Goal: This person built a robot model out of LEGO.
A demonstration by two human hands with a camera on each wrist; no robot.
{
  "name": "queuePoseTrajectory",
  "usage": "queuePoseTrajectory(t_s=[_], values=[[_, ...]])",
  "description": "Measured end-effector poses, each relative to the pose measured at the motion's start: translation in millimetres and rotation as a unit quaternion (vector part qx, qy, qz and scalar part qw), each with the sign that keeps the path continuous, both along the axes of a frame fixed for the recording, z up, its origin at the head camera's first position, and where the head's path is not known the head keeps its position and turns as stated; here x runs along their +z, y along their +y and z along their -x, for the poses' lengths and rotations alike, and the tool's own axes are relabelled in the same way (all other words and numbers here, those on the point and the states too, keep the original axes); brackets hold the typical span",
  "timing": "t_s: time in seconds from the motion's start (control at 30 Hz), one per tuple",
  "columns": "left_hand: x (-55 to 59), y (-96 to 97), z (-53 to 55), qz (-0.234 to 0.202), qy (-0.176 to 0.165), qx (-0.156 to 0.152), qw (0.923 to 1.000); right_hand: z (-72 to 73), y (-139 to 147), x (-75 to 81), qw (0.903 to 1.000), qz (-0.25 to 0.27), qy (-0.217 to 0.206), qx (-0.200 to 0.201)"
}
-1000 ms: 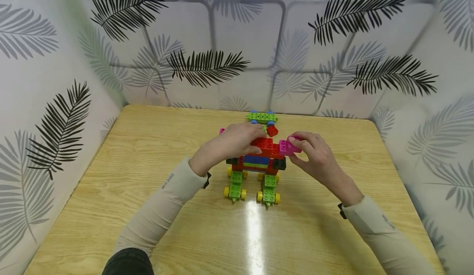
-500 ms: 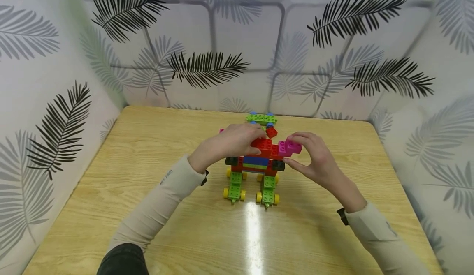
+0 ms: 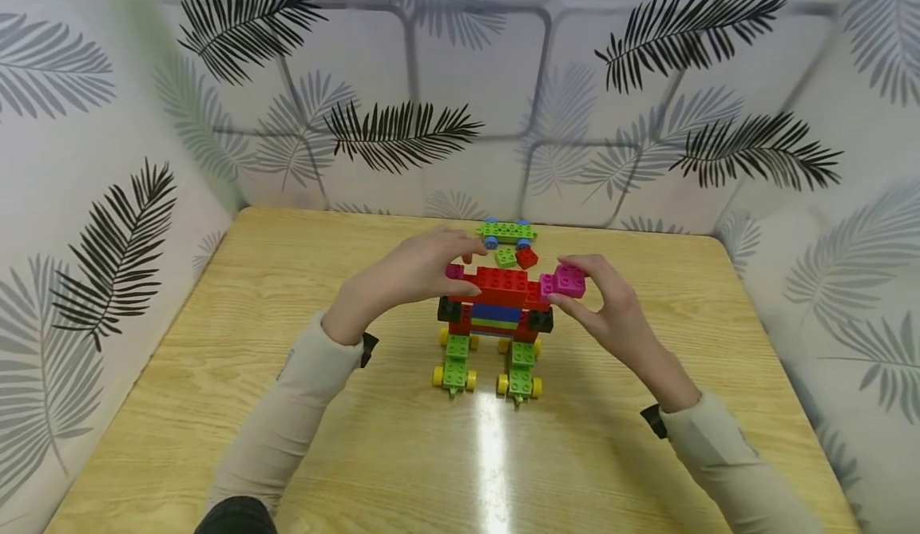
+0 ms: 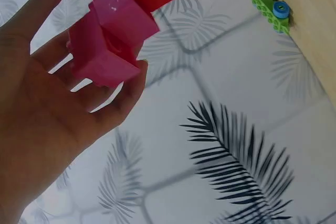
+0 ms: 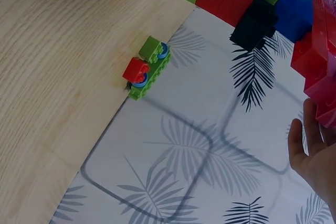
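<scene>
A build of toy building bricks stands on the table, with a red top (image 3: 501,280), a blue layer (image 3: 496,313) and green wheeled legs (image 3: 522,368). My right hand (image 3: 621,318) pinches the pink brick (image 3: 571,282) at its right end, index finger above and thumb below. At the left end, my left hand (image 3: 402,274) is around a smaller-looking pink brick (image 3: 454,271), thumb and fingers spread apart. The left wrist view shows pink bricks (image 4: 100,51) before the palm; firm contact is not plain. Black bricks (image 3: 539,321) stick out at the sides.
Behind the build lies a green wheeled base (image 3: 507,232) with blue wheels. Near it are a loose green brick (image 3: 505,258) and a loose red brick (image 3: 527,258). A leaf-patterned wall (image 3: 474,175) borders the wooden table (image 3: 345,454).
My left hand has slid left off the red top to the left end. My right thumb dropped away from the right pink brick, then came back up to it. The build stays put.
</scene>
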State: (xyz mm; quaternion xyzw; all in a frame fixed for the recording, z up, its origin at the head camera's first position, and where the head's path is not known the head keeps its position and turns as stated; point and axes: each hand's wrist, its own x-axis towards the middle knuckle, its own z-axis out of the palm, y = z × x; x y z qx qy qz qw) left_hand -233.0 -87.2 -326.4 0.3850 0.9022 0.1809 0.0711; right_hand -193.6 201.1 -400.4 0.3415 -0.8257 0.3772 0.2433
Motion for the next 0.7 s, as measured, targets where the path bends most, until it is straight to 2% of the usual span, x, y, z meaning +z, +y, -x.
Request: queuePoseTrajectory(t_s=[0.1,0.17,0.23,0.33,0.47,0.57,0.7], values=[[-7.9,-11.6,-1.4,-0.046,-0.020,0.011,0.9987,0.0,0,0.3,0.9999,0.008,-0.012,-0.001],[-15.9,-18.3,-3.0,-0.093,-0.029,0.016,0.9951,-0.1,-1,0.9,0.9998,0.009,-0.017,-0.003],[-26.3,-23.6,-4.9,-0.153,-0.037,0.018,0.9873,-0.4,-1,1.1,0.9996,0.009,-0.024,-0.004],[-43.0,-27.3,-6.9,-0.232,-0.026,0.021,0.9721,-1.0,-1,1.3,0.9993,0.009,-0.036,-0.005],[-57.5,-28.5,-9.6,-0.296,-0.034,0.055,0.9530,-0.8,-3,0.7,0.9987,0.014,-0.049,0.001],[-64.6,-29.8,-11.9,-0.341,-0.075,0.086,0.9332,-0.9,-5,1.1,0.9983,0.016,-0.057,0.004],[-77.3,-31.0,-13.2,-0.409,-0.139,0.100,0.8963,-6.5,-13,10.0,0.9978,0.019,-0.063,0.003]])
